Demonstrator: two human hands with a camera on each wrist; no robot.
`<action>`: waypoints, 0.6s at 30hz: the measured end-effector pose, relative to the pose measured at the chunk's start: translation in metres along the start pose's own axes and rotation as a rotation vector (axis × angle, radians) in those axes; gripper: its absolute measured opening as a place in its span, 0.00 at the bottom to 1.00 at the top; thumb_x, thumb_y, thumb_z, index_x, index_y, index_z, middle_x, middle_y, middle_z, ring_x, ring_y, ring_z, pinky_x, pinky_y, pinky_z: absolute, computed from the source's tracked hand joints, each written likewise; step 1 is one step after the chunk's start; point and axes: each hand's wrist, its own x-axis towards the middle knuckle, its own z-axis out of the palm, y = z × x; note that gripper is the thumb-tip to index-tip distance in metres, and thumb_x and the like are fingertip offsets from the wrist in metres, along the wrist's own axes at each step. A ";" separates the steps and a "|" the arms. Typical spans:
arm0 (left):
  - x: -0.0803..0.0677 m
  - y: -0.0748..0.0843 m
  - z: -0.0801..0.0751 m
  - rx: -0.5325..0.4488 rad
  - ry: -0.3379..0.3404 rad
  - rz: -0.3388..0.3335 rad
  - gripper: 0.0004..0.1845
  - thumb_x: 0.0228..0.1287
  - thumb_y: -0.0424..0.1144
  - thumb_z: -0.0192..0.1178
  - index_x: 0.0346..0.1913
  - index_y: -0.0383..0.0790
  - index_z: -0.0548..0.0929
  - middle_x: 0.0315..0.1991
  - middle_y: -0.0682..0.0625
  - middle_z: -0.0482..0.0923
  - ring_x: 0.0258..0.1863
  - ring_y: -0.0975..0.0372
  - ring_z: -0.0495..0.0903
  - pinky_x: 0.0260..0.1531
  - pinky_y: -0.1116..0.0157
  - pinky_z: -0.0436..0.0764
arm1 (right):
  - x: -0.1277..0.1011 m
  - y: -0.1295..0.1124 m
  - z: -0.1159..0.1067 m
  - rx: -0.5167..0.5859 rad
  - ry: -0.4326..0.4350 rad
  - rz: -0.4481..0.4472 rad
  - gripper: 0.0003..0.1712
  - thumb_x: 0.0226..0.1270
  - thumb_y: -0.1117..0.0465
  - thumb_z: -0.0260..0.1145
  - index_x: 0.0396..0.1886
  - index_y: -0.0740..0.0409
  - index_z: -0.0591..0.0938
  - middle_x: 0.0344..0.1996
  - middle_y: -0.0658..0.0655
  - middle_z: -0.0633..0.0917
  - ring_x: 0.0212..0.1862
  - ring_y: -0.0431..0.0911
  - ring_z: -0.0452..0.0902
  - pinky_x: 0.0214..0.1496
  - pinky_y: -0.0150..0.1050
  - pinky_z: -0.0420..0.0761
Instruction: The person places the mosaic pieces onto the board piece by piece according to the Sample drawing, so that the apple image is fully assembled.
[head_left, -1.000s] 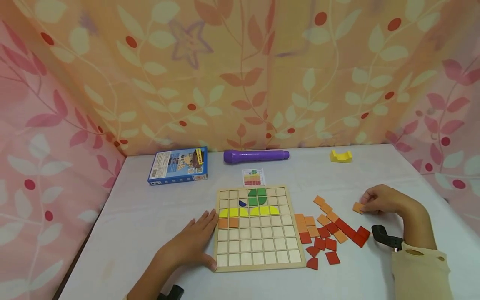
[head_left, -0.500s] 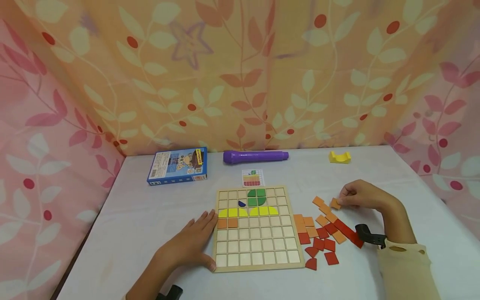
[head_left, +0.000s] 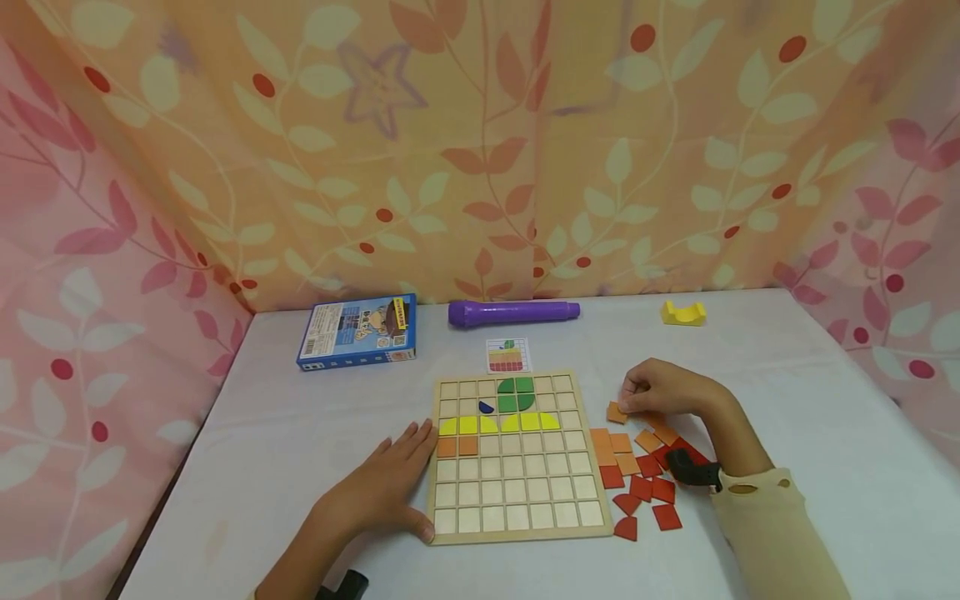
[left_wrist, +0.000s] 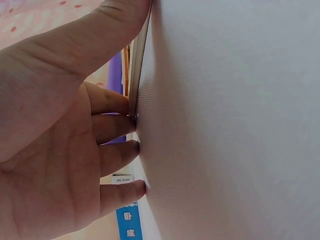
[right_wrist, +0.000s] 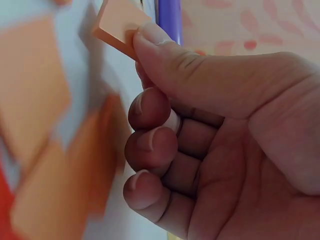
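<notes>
Between thumb and index finger my right hand point(head_left: 663, 387) pinches an orange square tile point(right_wrist: 122, 27), just right of the wooden grid board point(head_left: 491, 493). My left hand point(head_left: 382, 487) rests at the board's left edge, fingers straight, the thumb at its near corner. In the left wrist view, the fingertips point(left_wrist: 131, 122) touch the board's side and the cloth. Set in the board are green pieces point(head_left: 515, 394), a row of yellow pieces point(head_left: 498, 422), a dark blue piece point(head_left: 486, 407) and two orange squares point(head_left: 457, 447). Loose orange tiles point(head_left: 601, 446) and red tiles point(head_left: 652, 489) lie to its right.
Behind the board lies a small pattern card point(head_left: 507, 356). Farther back are a blue box point(head_left: 357, 332), a purple microphone-shaped stick point(head_left: 513, 312) and a yellow cradle-shaped block point(head_left: 683, 313). A floral curtain point(head_left: 480, 167) encloses the white-covered table point(head_left: 225, 467).
My right hand has moved left with the orange tile, from the right of the loose tiles toward the board. The left hand has stayed in place.
</notes>
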 end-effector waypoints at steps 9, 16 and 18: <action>-0.001 0.001 -0.001 0.008 0.007 0.006 0.72 0.32 0.69 0.76 0.79 0.35 0.55 0.80 0.43 0.47 0.78 0.48 0.44 0.72 0.43 0.52 | 0.026 -0.045 0.021 0.002 -0.046 -0.184 0.08 0.65 0.62 0.71 0.26 0.56 0.83 0.21 0.47 0.76 0.28 0.44 0.69 0.32 0.38 0.71; 0.000 0.000 0.000 0.015 0.003 0.003 0.72 0.32 0.69 0.76 0.79 0.35 0.55 0.80 0.43 0.47 0.78 0.48 0.44 0.72 0.43 0.52 | 0.048 -0.089 0.053 -0.013 -0.014 -0.232 0.10 0.65 0.61 0.73 0.25 0.54 0.82 0.20 0.47 0.76 0.26 0.42 0.69 0.31 0.37 0.70; -0.001 0.000 0.000 0.015 0.002 0.003 0.72 0.32 0.69 0.76 0.79 0.35 0.55 0.80 0.43 0.47 0.78 0.48 0.44 0.72 0.43 0.52 | 0.051 -0.100 0.062 -0.013 -0.016 -0.271 0.10 0.65 0.62 0.73 0.25 0.54 0.82 0.19 0.47 0.76 0.24 0.40 0.68 0.28 0.35 0.70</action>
